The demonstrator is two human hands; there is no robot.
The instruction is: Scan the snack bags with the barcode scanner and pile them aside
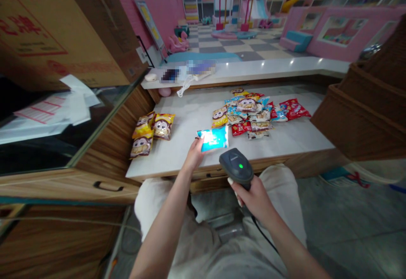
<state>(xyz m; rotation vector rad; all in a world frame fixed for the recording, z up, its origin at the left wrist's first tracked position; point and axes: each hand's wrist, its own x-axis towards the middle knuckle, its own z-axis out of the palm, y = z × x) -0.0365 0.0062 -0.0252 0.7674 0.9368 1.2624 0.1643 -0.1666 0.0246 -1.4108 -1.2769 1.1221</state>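
A blue snack bag (215,139), brightly lit, is gripped at its left end by my left hand (194,154) just over the white desktop. My right hand (253,194) is wrapped round the handle of a dark barcode scanner (236,165). A green light glows on the scanner's top, and its head points toward the blue bag. Behind the bag lies a heap of snack bags (249,112) in yellow, red, white and blue. Several yellow and brown snack bags (152,133) rest apart at the desk's left end.
A large cardboard box (63,34) and loose papers (57,108) sit on the dark counter at left. Along the back runs a raised white ledge (253,69) with a white cable (187,85). Brown woven baskets (364,110) stand at right. A drawer handle (108,187) juts out at lower left.
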